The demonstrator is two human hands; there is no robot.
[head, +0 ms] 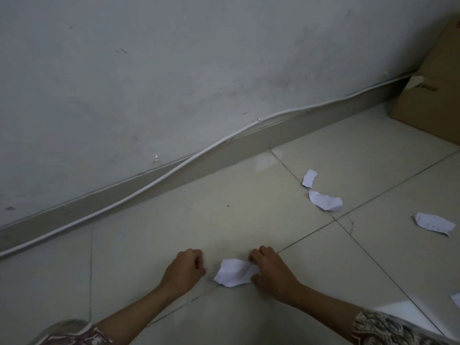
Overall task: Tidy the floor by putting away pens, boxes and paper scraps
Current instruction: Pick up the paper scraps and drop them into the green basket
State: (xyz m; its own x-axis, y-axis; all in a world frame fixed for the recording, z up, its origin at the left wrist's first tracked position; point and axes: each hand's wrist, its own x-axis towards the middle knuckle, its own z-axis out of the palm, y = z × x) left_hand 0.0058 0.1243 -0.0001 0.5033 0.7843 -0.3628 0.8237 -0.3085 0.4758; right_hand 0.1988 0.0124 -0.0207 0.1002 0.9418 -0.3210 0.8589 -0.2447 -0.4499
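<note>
Three paper scraps [324,200] wait far right while our right hand [270,268] pinches the near scrap [232,272] to lift it, our left hand [185,268] curled closed, perhaps on a bit.

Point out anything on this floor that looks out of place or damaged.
Torn paper scraps litter the tiles: one at the right hand, two near the tile joint, another further right. The white cable sags off the wall, and a tile shows a thin crack.
</note>
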